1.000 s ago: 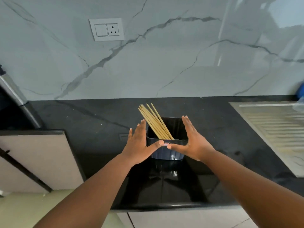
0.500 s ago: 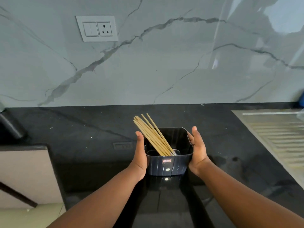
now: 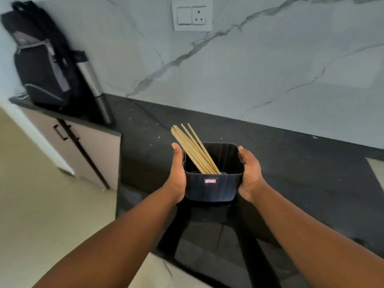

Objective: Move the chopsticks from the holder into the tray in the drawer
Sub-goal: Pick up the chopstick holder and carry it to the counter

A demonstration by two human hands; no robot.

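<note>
Gripping the dark square holder (image 3: 214, 189) from both sides, I have my left hand (image 3: 177, 179) flat against its left wall with the thumb up by the rim, and my right hand (image 3: 249, 175) cupped around its right wall, fingers wrapped behind where I cannot see them. My fingers on both sides are clamped on the holder. The chopsticks (image 3: 193, 148) stand inside it in a loose bundle, leaning toward the back left corner, their tops sticking out well above the rim. A small red label faces me on the front wall. The black surface (image 3: 291, 163) lies under the holder; I cannot tell whether the holder touches it. A dark backpack (image 3: 43, 65) stands at the far left, against the marble wall (image 3: 270, 69).
</note>
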